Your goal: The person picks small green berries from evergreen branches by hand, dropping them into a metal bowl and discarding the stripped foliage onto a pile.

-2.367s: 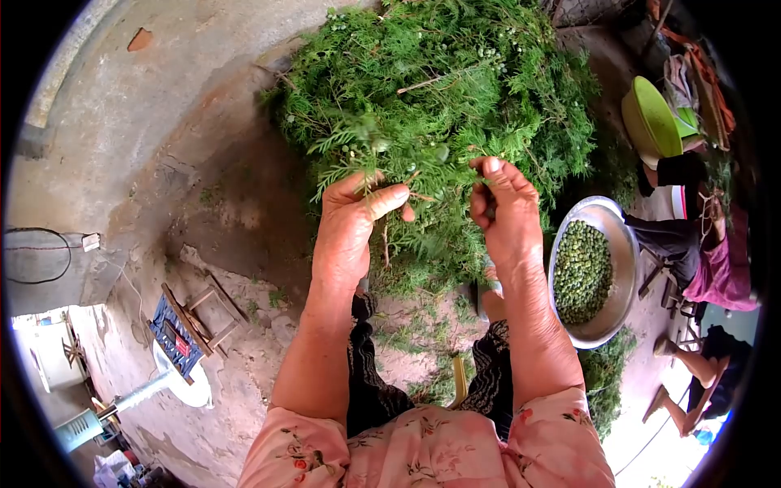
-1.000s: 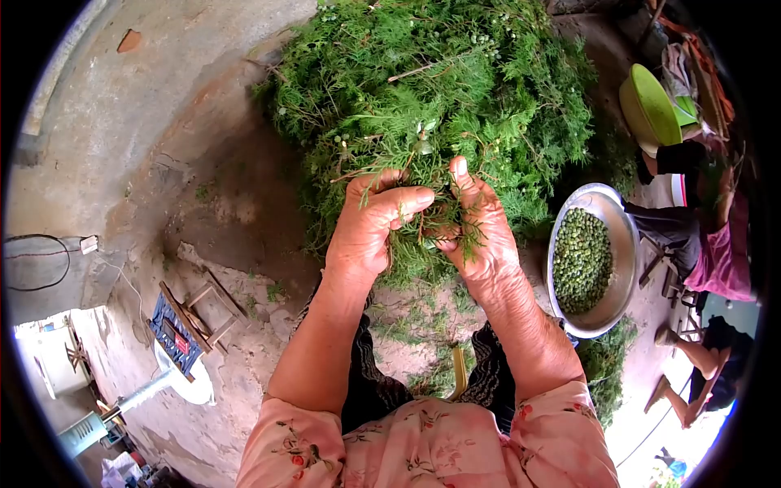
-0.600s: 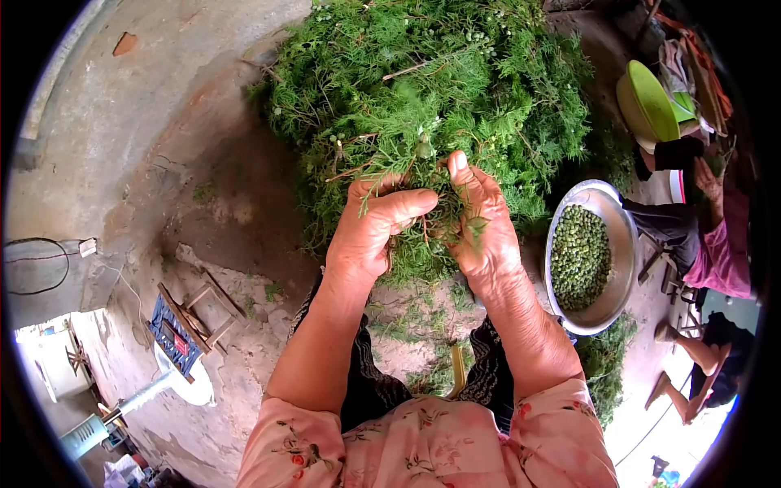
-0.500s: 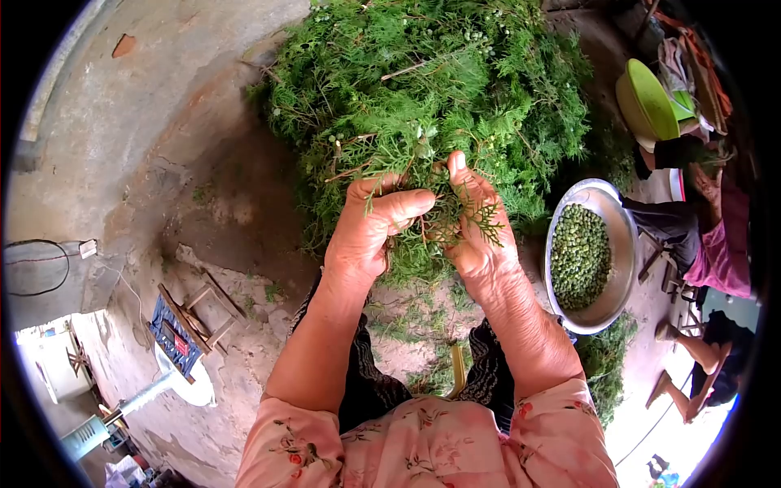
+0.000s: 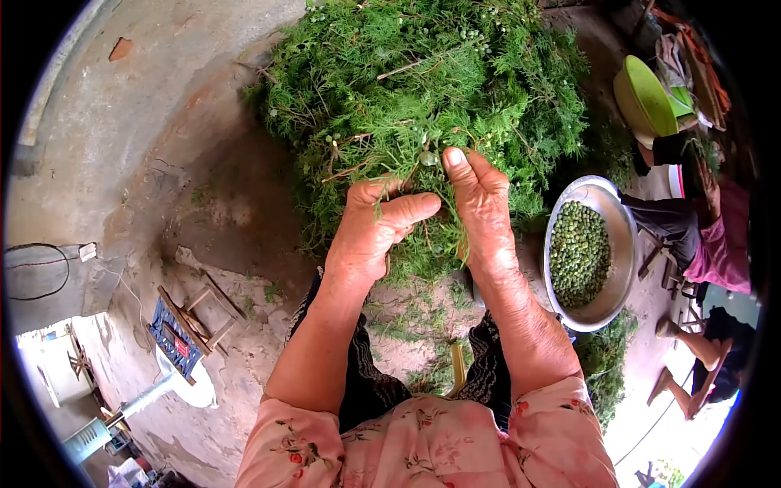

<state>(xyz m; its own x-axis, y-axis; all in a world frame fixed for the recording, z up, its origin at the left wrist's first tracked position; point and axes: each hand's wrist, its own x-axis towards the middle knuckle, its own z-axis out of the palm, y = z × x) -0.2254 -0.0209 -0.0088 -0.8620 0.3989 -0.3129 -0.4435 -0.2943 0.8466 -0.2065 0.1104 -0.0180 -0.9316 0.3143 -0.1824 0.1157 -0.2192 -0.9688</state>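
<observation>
My left hand (image 5: 376, 226) is closed around a leafy evergreen sprig (image 5: 431, 220), its thumb pointing right across the stems. A round green cone (image 5: 428, 158) shows at the sprig's upper end. Just right of that cone is the thumb tip of my right hand (image 5: 486, 203). The right fingers are curled against the same sprig, partly hidden behind the thumb and leaves. Beyond both hands lies a large heap of green evergreen branches (image 5: 390, 89), with small cones among the foliage.
A metal basin (image 5: 626, 244) holding many green cones (image 5: 579, 256) stands to my right. Past it are a lime-green tub (image 5: 643, 102) and a seated person in a magenta top (image 5: 720, 260). At left are a small wooden stool (image 5: 213, 313) and a fan (image 5: 89, 439).
My right hand has turned more upright, and its thumb has shifted slightly toward the green cone. The left hand has barely moved and keeps its hold on the sprig.
</observation>
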